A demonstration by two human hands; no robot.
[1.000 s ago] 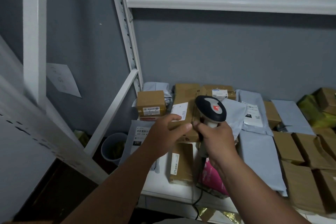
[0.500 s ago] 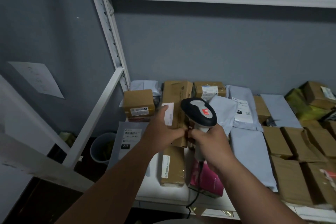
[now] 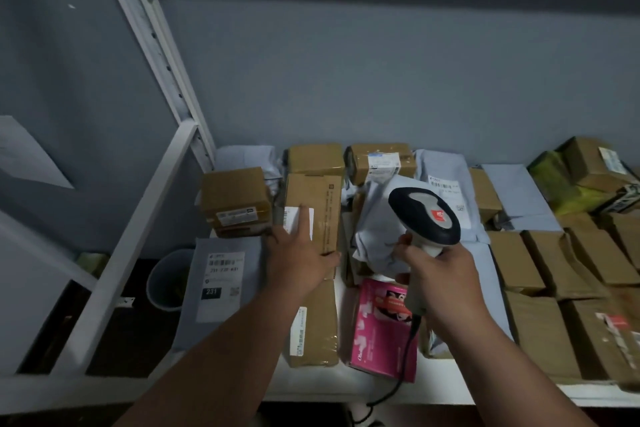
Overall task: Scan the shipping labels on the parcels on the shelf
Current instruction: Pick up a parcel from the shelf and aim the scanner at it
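Parcels cover the white shelf [image 3: 346,392]. My left hand [image 3: 298,253] holds the near end of a long cardboard box [image 3: 322,204] lying flat on the pile: the thumb is at the box's right edge and the index finger lies straight across its white label [image 3: 292,218]. My right hand [image 3: 440,270] grips the handle of a grey and black barcode scanner [image 3: 426,215], right of that box and over a crumpled grey mailer [image 3: 374,229]. The scanner's cable [image 3: 410,340] hangs down past the shelf's front edge.
A small labelled box [image 3: 235,201] and a grey mailer marked 231 [image 3: 221,281] lie to the left. Another long box [image 3: 313,326] and a pink parcel [image 3: 384,329] sit at the front. Several brown boxes [image 3: 554,270] fill the right. A bin [image 3: 169,281] stands below a white brace [image 3: 138,236].
The long box, held tilted up before the scanner, now lies flat on the pile. My right hand has moved the scanner to the right, away from it.
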